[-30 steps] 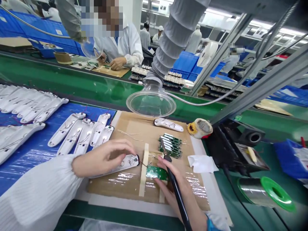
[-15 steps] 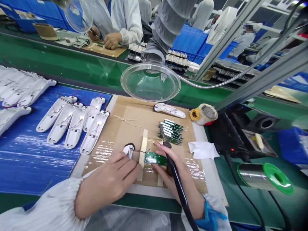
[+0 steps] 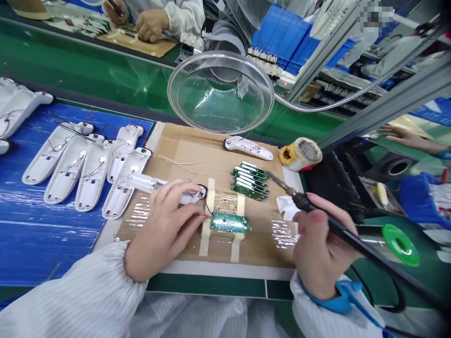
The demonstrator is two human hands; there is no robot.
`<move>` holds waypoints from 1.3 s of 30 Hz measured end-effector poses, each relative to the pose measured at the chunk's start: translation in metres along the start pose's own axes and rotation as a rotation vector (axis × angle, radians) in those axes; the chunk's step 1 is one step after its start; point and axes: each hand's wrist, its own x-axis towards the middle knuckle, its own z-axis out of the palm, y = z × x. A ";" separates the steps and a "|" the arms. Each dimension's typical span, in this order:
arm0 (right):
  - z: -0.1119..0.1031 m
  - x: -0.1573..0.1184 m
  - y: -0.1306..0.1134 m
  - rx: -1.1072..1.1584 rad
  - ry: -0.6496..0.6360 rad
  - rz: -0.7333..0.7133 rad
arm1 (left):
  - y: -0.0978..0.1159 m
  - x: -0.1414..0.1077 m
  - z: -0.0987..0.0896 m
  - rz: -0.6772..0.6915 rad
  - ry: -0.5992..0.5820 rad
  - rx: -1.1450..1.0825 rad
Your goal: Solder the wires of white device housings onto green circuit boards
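My left hand (image 3: 165, 223) is closed on a white plastic shell (image 3: 141, 182), which sticks out on both sides of the fingers. Fingertips lie close to thin wires that run from the shell's dark end to a green circuit board (image 3: 229, 222); whether they pinch the wires I cannot tell. The board lies flat between strips of masking tape (image 3: 204, 241) on brown cardboard (image 3: 260, 249). Away to the right, my right hand (image 3: 322, 249) grips a soldering iron (image 3: 303, 202) by its black handle. The iron's tip points up-left, near a row of green boards (image 3: 250, 180), apart from the wired board.
Several white shells with wires (image 3: 89, 173) lie on a blue sheet (image 3: 35, 234) at left. A clear fume hood (image 3: 220, 94) hangs over the back. A tip-cleaning pot (image 3: 299, 155), another shell (image 3: 248, 148) and a solder spool (image 3: 400, 244) are around. Co-worker hands (image 3: 151, 24) work opposite.
My right hand has moved right and up with the soldering iron, away from the circuit board. My left hand has shifted up slightly, showing more of the white shell. The camera view has tilted downward.
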 end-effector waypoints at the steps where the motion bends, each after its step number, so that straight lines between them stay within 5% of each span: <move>1: 0.001 0.003 0.000 0.070 -0.013 0.009 | 0.000 0.000 0.000 -0.014 -0.018 -0.014; 12: 0.020 -0.018 0.002 0.285 -0.346 -0.045 | 0.007 -0.001 0.000 0.075 0.091 0.138; 20: 0.016 -0.017 0.003 0.264 -0.406 -0.039 | 0.004 -0.004 0.001 0.049 -0.023 0.010; 39: 0.019 -0.017 0.003 0.200 -0.508 -0.088 | 0.004 -0.001 0.002 0.018 -0.023 -0.021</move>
